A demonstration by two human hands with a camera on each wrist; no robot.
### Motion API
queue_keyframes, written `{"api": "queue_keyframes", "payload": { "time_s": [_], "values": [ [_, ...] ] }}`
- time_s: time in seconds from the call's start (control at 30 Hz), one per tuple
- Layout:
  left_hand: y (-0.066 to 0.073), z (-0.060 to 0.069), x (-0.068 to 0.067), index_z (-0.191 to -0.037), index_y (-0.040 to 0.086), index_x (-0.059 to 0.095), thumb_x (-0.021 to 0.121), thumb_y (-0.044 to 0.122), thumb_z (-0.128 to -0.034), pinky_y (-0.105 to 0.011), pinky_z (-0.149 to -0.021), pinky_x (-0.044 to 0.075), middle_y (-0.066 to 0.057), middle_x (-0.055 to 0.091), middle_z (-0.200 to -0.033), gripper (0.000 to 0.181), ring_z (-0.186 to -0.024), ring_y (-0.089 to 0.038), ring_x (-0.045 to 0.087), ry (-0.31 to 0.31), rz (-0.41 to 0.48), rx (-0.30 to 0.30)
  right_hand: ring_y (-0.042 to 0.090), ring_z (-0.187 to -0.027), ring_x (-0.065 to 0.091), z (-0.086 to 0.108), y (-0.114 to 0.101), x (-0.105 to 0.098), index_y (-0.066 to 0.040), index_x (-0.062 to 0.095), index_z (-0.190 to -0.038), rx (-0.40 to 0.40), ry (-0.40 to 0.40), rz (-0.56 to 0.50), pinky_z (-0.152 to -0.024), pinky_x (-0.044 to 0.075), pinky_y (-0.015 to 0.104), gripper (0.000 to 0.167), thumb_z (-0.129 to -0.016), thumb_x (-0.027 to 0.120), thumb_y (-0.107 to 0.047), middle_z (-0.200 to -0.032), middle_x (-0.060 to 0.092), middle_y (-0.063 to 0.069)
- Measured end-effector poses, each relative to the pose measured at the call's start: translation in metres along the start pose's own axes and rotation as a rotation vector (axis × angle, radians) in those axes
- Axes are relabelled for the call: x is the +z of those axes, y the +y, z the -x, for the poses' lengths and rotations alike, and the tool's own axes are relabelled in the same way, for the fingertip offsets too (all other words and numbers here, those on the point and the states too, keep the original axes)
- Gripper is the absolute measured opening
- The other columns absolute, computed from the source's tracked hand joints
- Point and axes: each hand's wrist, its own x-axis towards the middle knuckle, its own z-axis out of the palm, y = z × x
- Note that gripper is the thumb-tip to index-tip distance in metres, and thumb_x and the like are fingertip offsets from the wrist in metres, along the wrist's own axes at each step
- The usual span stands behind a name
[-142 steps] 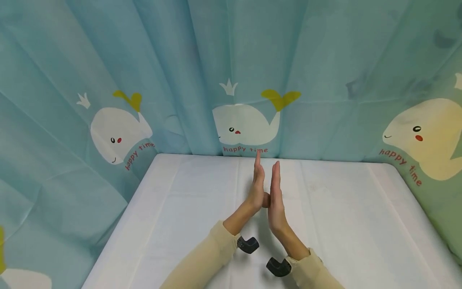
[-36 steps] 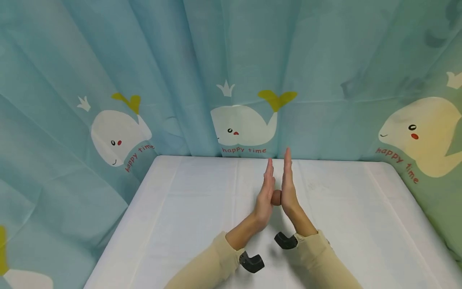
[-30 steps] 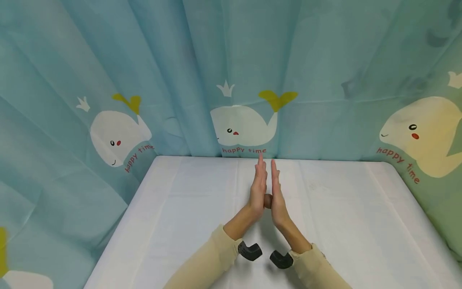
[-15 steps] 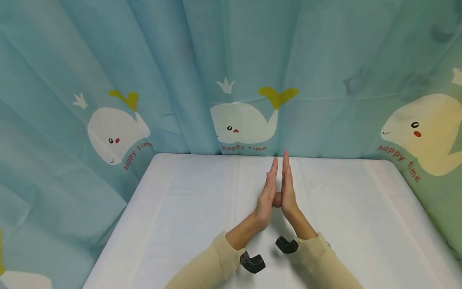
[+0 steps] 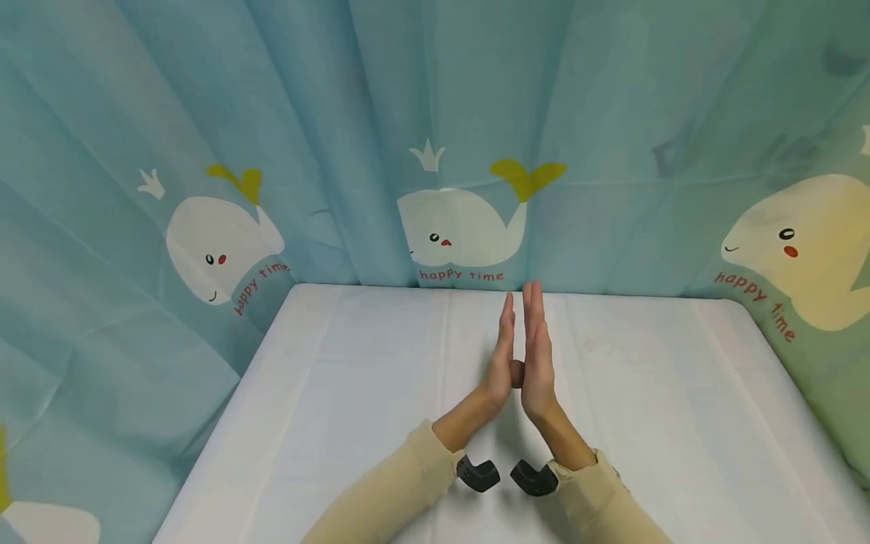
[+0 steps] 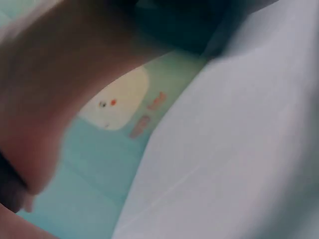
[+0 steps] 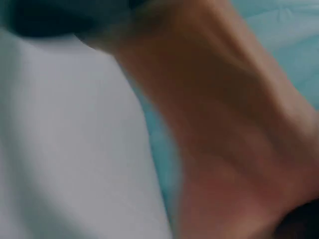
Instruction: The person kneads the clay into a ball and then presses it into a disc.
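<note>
In the head view my left hand (image 5: 498, 370) and right hand (image 5: 538, 372) stand upright, palms facing, with fingers straight and pointing away. Between the palms sits a small brown rounded lump (image 5: 517, 374), touched from both sides and held above the table. Its material cannot be told. The left wrist view shows the right wrist (image 6: 65, 74) close up, blurred, with part of the dark lump (image 7: 301, 224) likewise at the lower right corner of the right wrist view. There the left wrist (image 7: 209, 99) fills the middle.
A white-covered table (image 5: 374, 363) spreads beneath the hands. Behind it and at the sides hangs a blue-green curtain (image 5: 612, 113) with whale prints. Black curved devices, one on the left wrist (image 5: 479, 474) and one on the right (image 5: 534, 478), jut inward near each other.
Over these frames the palms slide back and forth against each other with the lump between them. Since half a second ago, the left hand has moved forward and the right hand back.
</note>
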Motion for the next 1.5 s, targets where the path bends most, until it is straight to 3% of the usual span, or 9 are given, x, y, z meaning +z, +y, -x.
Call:
{"api": "queue_keyframes", "payload": {
  "time_s": [0.1,0.23,0.33,0.7,0.87,1.13,1.37,1.43,1.5],
  "values": [
    [0.000,0.007,0.004,-0.167,0.030,-0.002,0.010,0.055,-0.1093,-0.027,-0.103,0.033,0.008,-0.006,-0.172,0.064,-0.148,-0.016,0.025,-0.009,0.068,-0.031,0.008,-0.157,-0.002,-0.012,-0.002,-0.005,-0.031,0.000,-0.166,0.021,0.009,0.019,-0.124,-0.006,0.045,0.061,-0.110,0.013,-0.050,-0.172,0.004,-0.010],
    [0.005,0.012,0.007,-0.166,0.030,-0.002,0.013,0.057,-0.1087,-0.030,-0.117,0.022,0.002,-0.006,-0.172,0.066,-0.157,-0.017,-0.003,-0.010,0.158,-0.036,0.005,-0.156,-0.004,-0.021,0.003,-0.009,-0.035,0.000,-0.166,0.050,0.023,0.076,-0.123,-0.008,0.046,0.057,-0.111,0.011,-0.047,-0.170,0.003,-0.017],
    [0.007,0.014,0.007,-0.167,0.030,-0.001,0.014,0.058,-0.1086,-0.036,-0.125,0.011,0.001,-0.005,-0.172,0.066,-0.158,-0.020,-0.004,-0.011,0.192,-0.046,0.004,-0.155,-0.005,-0.023,0.010,-0.013,-0.033,0.000,-0.166,0.057,0.037,0.116,-0.123,-0.009,0.047,0.056,-0.111,0.009,-0.042,-0.170,0.000,-0.018],
    [0.011,0.005,-0.001,-0.167,0.030,0.005,0.016,0.057,-0.1082,-0.051,-0.125,0.001,0.004,0.004,-0.173,0.066,-0.158,-0.018,0.003,0.055,0.050,-0.040,0.009,-0.155,-0.013,0.003,0.028,-0.004,-0.033,0.004,-0.166,0.175,0.007,0.176,-0.122,-0.009,0.054,0.055,-0.112,0.005,-0.040,-0.171,-0.001,-0.014],
    [0.004,-0.007,-0.010,-0.167,0.028,0.005,0.016,0.050,-0.1101,-0.054,-0.124,-0.001,0.003,0.001,-0.173,0.062,-0.158,-0.021,0.001,0.116,0.033,-0.039,0.017,-0.157,-0.011,0.011,0.007,0.013,-0.028,0.009,-0.167,0.104,-0.031,0.234,-0.122,-0.012,0.055,0.056,-0.112,0.012,-0.039,-0.172,0.007,-0.004],
    [0.008,-0.001,-0.003,-0.167,0.029,0.000,0.007,0.050,-0.1106,-0.052,-0.124,0.003,0.009,-0.005,-0.172,0.060,-0.156,-0.013,-0.006,-0.062,-0.089,0.067,0.010,-0.156,-0.004,-0.012,0.006,-0.003,-0.031,0.001,-0.166,0.125,0.025,0.159,-0.124,-0.003,0.050,0.055,-0.113,0.008,-0.039,-0.171,-0.001,-0.012],
    [0.022,0.006,0.000,-0.166,0.032,-0.003,0.010,0.059,-0.1081,-0.049,-0.124,-0.003,0.013,-0.007,-0.171,0.065,-0.155,-0.008,-0.006,-0.050,-0.005,0.064,0.003,-0.154,-0.007,-0.013,0.029,-0.014,-0.037,-0.001,-0.165,0.198,0.085,0.079,-0.124,-0.007,0.044,0.055,-0.111,0.006,-0.044,-0.169,-0.005,-0.018],
    [0.025,0.002,-0.002,-0.166,0.031,-0.004,0.012,0.058,-0.1084,-0.048,-0.125,-0.004,0.012,-0.005,-0.171,0.065,-0.156,-0.008,-0.005,-0.016,0.009,0.079,-0.002,-0.152,-0.005,-0.006,0.030,-0.009,-0.036,-0.003,-0.165,0.210,0.058,0.066,-0.125,-0.002,0.036,0.055,-0.111,0.004,-0.044,-0.170,-0.007,-0.016],
    [0.026,-0.004,-0.007,-0.166,0.030,-0.005,0.013,0.054,-0.1094,-0.049,-0.125,-0.003,0.011,-0.006,-0.171,0.064,-0.156,-0.009,-0.005,0.022,0.006,0.100,-0.001,-0.143,0.032,0.002,0.028,-0.001,-0.036,-0.005,-0.165,0.222,0.025,0.072,-0.120,0.020,0.029,0.055,-0.111,0.003,-0.044,-0.170,-0.007,-0.015]
  ]
}}
